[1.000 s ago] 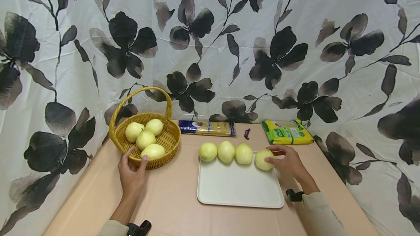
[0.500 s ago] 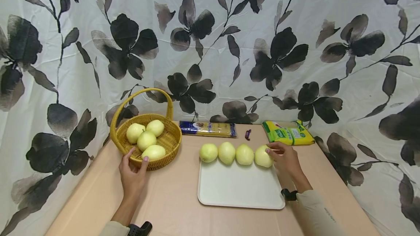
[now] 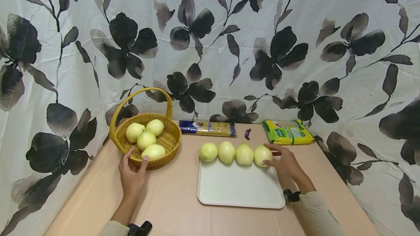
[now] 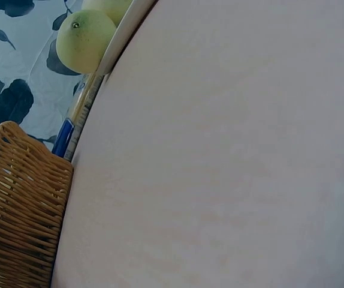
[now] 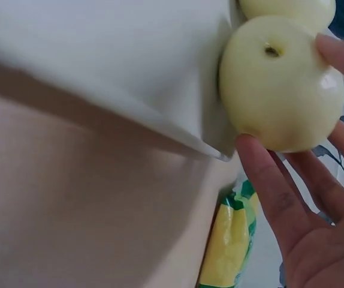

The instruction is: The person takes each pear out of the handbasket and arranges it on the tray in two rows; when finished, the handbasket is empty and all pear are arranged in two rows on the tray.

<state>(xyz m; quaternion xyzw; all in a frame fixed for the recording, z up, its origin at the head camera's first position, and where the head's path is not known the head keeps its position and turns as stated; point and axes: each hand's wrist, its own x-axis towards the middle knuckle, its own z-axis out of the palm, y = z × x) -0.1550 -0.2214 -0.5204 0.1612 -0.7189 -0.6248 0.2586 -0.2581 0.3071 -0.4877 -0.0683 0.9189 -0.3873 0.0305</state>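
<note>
While the end fruit (image 3: pixel 261 155) is held by the right hand (image 3: pixel 286 162) at the far right corner of the tray (image 3: pixel 241 188), it is aligned with three others (image 3: pixel 226 152), seemingly for neatness. Toward the far left corner of the table (image 3: pixel 170 199), the basket (image 3: pixel 163 161) is gripped at its near rim by the left hand (image 3: pixel 132 179), presumably for steadiness. Two packets (image 3: pixel 206 128) are laid along the far edge.

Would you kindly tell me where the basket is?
In the head view, the basket stands at left, touched by the left hand, with the tray to its right.
</note>
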